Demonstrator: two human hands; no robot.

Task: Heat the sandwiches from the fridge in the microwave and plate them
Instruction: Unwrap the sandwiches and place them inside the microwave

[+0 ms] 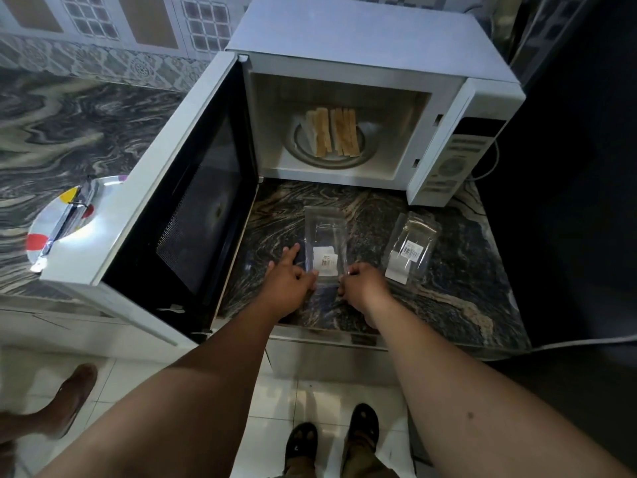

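Here the sandwiches stand on edge on the turntable inside the microwave, whose door hangs wide open to the left. Both hands are down at the near end of an empty clear wrapper lying flat on the marble counter, just in front of the oven. A second empty wrapper lies to its right, apart from the first.

The step in hand looks like tidying the packaging before heating. To do it well, the flimsy plastic wants pinching at its near corners and lifting clear in one piece, gathered with its twin, so that nothing is left where the door must swing. Then the door needs a firm push until it latches.

The left hand lies palm down at the wrapper's near left corner, forefinger stretched forward along its edge, the other fingers curled toward the plastic. The right hand is curled at the near right corner, fingertips tucked at the edge. Whether either hand has actually nipped the film or merely rests against it, I cannot tell. Both forearms reach forward, nearly parallel, wrists low over the counter.

A plate with coloured spots waits on the far left, partly behind the door.
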